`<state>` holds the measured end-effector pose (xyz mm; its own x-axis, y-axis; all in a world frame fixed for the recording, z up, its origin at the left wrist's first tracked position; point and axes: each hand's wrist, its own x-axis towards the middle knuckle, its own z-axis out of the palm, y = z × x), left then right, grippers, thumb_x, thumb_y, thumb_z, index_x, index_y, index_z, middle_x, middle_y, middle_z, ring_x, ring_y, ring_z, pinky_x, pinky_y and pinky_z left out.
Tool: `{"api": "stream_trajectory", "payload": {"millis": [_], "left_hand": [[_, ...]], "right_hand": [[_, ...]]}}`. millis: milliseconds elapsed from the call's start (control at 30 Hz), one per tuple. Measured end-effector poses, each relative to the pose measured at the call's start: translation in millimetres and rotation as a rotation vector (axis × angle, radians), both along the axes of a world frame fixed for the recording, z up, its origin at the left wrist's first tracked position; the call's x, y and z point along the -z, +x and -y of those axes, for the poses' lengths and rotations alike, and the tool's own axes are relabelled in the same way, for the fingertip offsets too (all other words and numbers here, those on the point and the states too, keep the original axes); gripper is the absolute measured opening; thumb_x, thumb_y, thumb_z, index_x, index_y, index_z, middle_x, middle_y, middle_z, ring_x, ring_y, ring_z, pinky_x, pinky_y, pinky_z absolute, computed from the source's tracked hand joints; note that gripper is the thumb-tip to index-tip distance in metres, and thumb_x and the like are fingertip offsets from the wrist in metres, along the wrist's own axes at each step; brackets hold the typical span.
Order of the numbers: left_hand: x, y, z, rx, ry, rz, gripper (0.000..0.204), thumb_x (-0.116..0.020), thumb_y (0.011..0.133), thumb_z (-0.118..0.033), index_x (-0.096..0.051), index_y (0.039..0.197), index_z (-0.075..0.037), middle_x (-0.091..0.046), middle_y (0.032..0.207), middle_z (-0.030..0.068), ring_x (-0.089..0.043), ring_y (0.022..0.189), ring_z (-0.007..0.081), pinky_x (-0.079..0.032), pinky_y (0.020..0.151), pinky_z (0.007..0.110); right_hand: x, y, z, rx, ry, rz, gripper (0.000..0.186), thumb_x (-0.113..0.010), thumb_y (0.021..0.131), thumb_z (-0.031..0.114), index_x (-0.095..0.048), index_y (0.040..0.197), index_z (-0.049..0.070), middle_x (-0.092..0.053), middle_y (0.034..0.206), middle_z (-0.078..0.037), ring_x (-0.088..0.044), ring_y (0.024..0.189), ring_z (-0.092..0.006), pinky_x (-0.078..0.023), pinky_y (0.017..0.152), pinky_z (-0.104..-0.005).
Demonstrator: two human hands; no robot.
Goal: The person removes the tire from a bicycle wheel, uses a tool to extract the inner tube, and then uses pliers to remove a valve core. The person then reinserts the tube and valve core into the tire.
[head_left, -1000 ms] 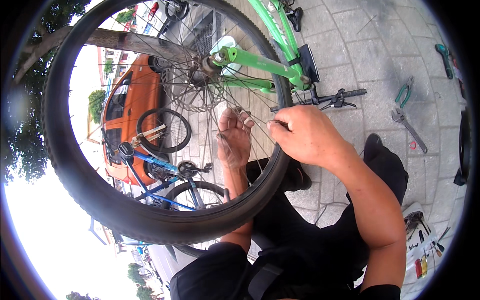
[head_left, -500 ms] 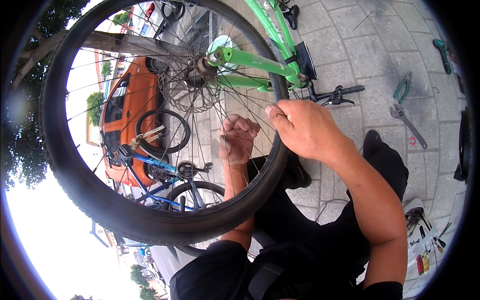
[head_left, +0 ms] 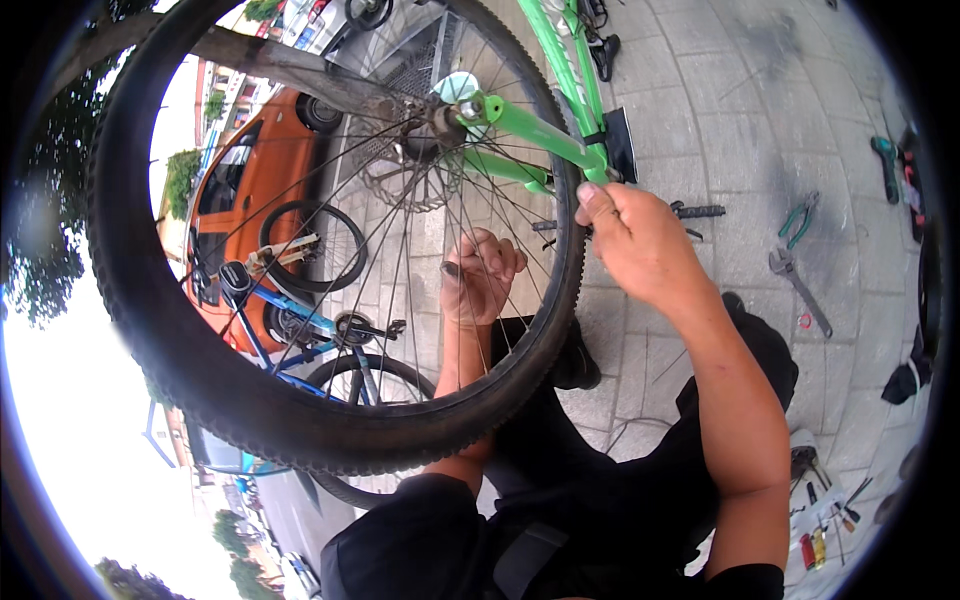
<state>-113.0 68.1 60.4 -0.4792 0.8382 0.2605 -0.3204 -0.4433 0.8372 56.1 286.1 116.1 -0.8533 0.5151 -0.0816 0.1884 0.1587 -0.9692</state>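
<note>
A bicycle wheel with a black knobby tyre (head_left: 330,436) fills the left and middle of the view, its spokes and disc rotor (head_left: 408,182) facing me. The wheel's hub sits at the end of a green fork (head_left: 540,135). My left hand (head_left: 482,280) is seen through the spokes, fingers curled, thumb apart from them, nothing visible in it. Beside the tyre's right edge, my right hand (head_left: 640,243) is closed, thumb pressed against the bent forefinger. Whatever it may pinch there is hidden or too small to make out.
Pliers (head_left: 798,222) and an adjustable wrench (head_left: 802,292) lie on the paving at right. Small tools (head_left: 820,540) are at lower right. Behind the wheel stand a blue bicycle (head_left: 345,328), a loose wheel (head_left: 315,246), a tree trunk (head_left: 290,72) and an orange car (head_left: 245,180).
My right hand has shifted slightly right and down along the tyre's edge. The hub and fork appear a little farther right, and the whole view has turned slightly. My left hand stays behind the spokes.
</note>
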Motion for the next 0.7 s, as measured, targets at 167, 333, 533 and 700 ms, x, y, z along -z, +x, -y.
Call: {"api": "stream_trajectory", "payload": {"millis": [167,333,533,700], "left_hand": [[1.7,-0.6,3.1,-0.011,0.012,0.013,0.064,-0.067,0.094,-0.058,-0.061,0.133,-0.008,-0.061,0.091,-0.0005,-0.052,0.081,0.0177,-0.038,0.077,0.035],[3.5,2.9,6.1,-0.065,-0.036,0.037,0.069,-0.065,0.095,-0.059,-0.058,0.136,-0.004,-0.065,0.102,0.0035,-0.06,0.091,0.0226,-0.046,0.086,0.038],[-0.7,4.7,28.6,-0.282,-0.238,0.078,0.073,-0.064,0.095,-0.061,-0.057,0.137,-0.003,-0.066,0.112,0.0051,-0.063,0.095,0.0204,-0.049,0.087,0.035],[-1.8,25.6,71.1,-0.646,-0.794,-0.305,0.041,-0.071,0.098,-0.037,-0.07,0.116,0.0,-0.071,0.09,0.0035,-0.065,0.075,0.0126,-0.05,0.07,0.026]], "right_hand": [[-3.9,-0.1,-2.0,0.02,-0.3,-0.078,0.046,-0.049,0.109,0.038,-0.065,0.094,-0.002,-0.059,0.068,-0.006,-0.059,0.061,-0.0135,-0.05,0.06,-0.0315],[-3.0,4.5,-4.8,0.02,-0.238,-0.034,0.046,-0.05,0.108,0.04,-0.066,0.096,-0.002,-0.06,0.068,-0.005,-0.058,0.06,-0.0136,-0.048,0.059,-0.0314],[9.4,16.0,11.0,0.007,0.078,-0.017,0.034,-0.058,0.102,0.031,-0.068,0.103,-0.001,-0.068,0.08,-0.009,-0.065,0.074,-0.018,-0.052,0.071,-0.034],[18.4,49.6,42.0,-0.073,0.199,0.071,0.026,-0.052,0.098,0.021,-0.069,0.112,0.007,-0.075,0.105,-0.016,-0.071,0.102,-0.0344,-0.053,0.089,-0.0425]]}}
